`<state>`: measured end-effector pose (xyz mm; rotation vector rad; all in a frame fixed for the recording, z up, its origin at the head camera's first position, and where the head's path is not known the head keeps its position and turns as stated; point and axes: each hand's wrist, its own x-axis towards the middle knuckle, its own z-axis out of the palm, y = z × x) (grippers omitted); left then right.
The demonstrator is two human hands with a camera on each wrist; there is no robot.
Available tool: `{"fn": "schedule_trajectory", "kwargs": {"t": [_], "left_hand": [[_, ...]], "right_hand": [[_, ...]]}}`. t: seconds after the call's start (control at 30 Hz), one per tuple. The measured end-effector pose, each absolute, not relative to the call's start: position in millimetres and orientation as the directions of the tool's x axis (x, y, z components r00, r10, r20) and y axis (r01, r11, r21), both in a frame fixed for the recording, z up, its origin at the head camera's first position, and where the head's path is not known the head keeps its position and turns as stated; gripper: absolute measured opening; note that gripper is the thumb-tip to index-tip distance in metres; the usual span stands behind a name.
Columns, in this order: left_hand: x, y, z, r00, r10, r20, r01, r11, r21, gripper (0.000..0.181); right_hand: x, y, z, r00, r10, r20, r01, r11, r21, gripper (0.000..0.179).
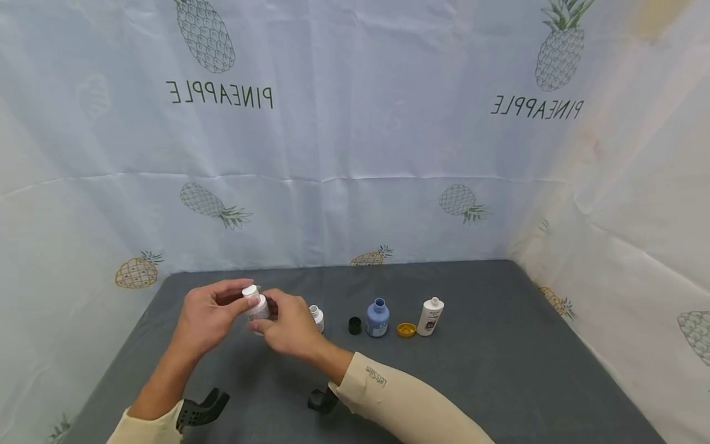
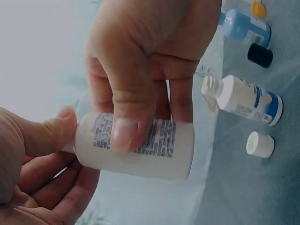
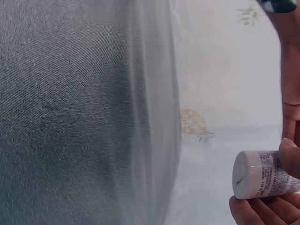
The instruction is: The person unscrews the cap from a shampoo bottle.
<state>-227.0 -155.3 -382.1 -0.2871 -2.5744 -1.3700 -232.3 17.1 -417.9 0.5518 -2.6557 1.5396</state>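
Both hands hold a small white bottle point(image 1: 259, 311) above the left part of the table. My left hand point(image 1: 206, 317) pinches the white cap point(image 1: 250, 290) at its top between thumb and fingers. Around the bottle's body curls my right hand point(image 1: 292, 325), its thumb pressed over the printed label in the left wrist view. That view hides most of the cap behind the left thumb. In the right wrist view the bottle's flat base point(image 3: 241, 174) faces the camera, with right-hand fingers point(image 3: 267, 212) below it.
Beside the right hand stands an uncapped white bottle point(image 2: 246, 99), with a loose white cap point(image 2: 260, 144) nearby. Further right are a black cap point(image 1: 354, 325), an open blue bottle point(image 1: 378, 319), a yellow cap point(image 1: 407, 330) and another open white bottle point(image 1: 430, 317). Pineapple-print cloth point(image 1: 333, 142) hangs behind.
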Motion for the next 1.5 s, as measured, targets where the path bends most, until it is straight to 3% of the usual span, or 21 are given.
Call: {"fn": "schedule_trajectory", "kwargs": {"t": [0.43,0.63,0.77,1.0,1.5], "left_hand": [[-216.0,-148.1,-363.5,-0.949,0.169,0.267,0.315,0.445,0.838,0.039],[-216.9,-147.0,-363.6,-0.867,0.361,0.342,0.436,0.222,0.872,0.037],[-218.0,-143.9,-366.1,-0.815,0.417,0.402,0.475,0.085,0.876,0.038],[-214.8,-128.5,-364.5,-0.8,0.35,0.488,0.514,-0.021,0.858,0.034],[-206.8,-97.8,-366.1,-0.82,0.127,0.558,0.572,0.146,0.808,0.028]], "right_hand": [[-222.0,42.8,-403.2,-0.9,-0.386,0.201,-0.328,0.298,-0.896,0.042],[-216.7,53.3,-400.1,-0.869,-0.409,0.28,-0.41,0.275,-0.87,0.036],[-212.9,60.4,-396.8,-0.857,-0.424,0.295,-0.429,0.265,-0.864,0.035],[-209.5,70.4,-389.7,-0.851,-0.422,0.314,-0.444,0.257,-0.858,0.036],[-205.6,71.0,-388.6,-0.884,-0.311,0.349,-0.44,0.301,-0.846,0.029]]}}
